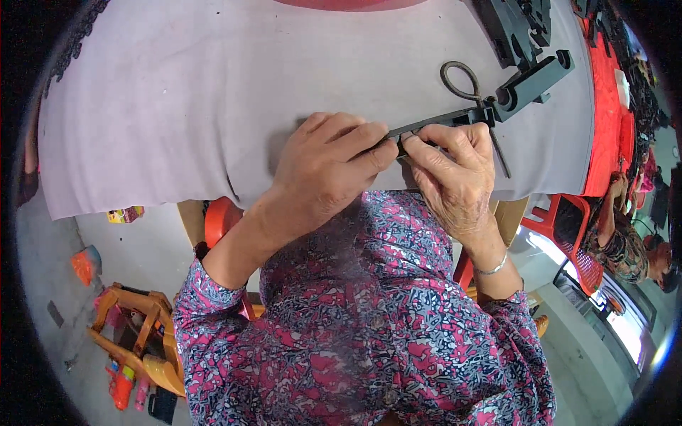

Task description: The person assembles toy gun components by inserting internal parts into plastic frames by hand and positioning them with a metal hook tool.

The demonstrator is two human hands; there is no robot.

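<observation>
Both hands meet at the near edge of a table, on a long, narrow black plastic part [449, 118]. My left hand [330, 167] is closed over its left end, fingers bent and slightly blurred. My right hand [455, 170] pinches the same part farther along, thumb and fingertips together; the fingers hide what lies between them. Beyond the right hand, a dark metal tool with a loop handle [460, 79] passes beneath the part, its thin straight end showing on the near side. A wider black plastic piece [534, 85] with rounded cutouts adjoins the part's right end.
More black plastic parts [501, 28] are piled at the far right of the lilac-grey tablecloth [156, 106]. A red round rim [352, 3] shows at the far edge. Red cloth [607, 106], a red plastic chair [561, 231] and another person [621, 234] are on the right.
</observation>
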